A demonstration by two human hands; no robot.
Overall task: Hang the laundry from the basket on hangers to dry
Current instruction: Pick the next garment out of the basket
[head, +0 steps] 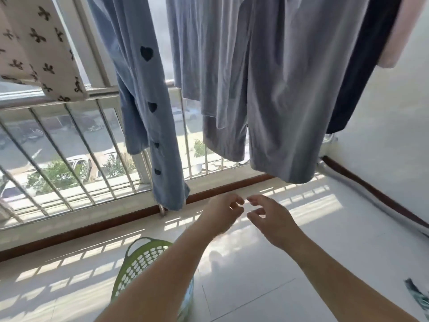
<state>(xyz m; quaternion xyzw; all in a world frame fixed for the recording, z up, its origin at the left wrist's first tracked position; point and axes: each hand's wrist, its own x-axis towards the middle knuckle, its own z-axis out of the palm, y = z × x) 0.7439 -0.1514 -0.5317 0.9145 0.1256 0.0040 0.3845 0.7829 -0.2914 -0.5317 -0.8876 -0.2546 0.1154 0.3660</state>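
Note:
A green perforated laundry basket (139, 263) stands on the white tiled floor at bottom centre, partly hidden behind my left forearm; its contents are mostly out of sight. My left hand (222, 212) and my right hand (269, 217) hover side by side above the floor, fingertips almost touching, fingers loosely curled and holding nothing. Above them hang blue trousers with dark hearts (148, 108) and a wide grey-blue garment (274, 89). No hanger is visible.
A white cloth with a dark pattern (34, 47) hangs at upper left, a dark navy garment (362, 66) and a pink one (401, 31) at upper right. A barred metal railing (69, 147) fronts the window. A white wall (394, 135) closes the right side.

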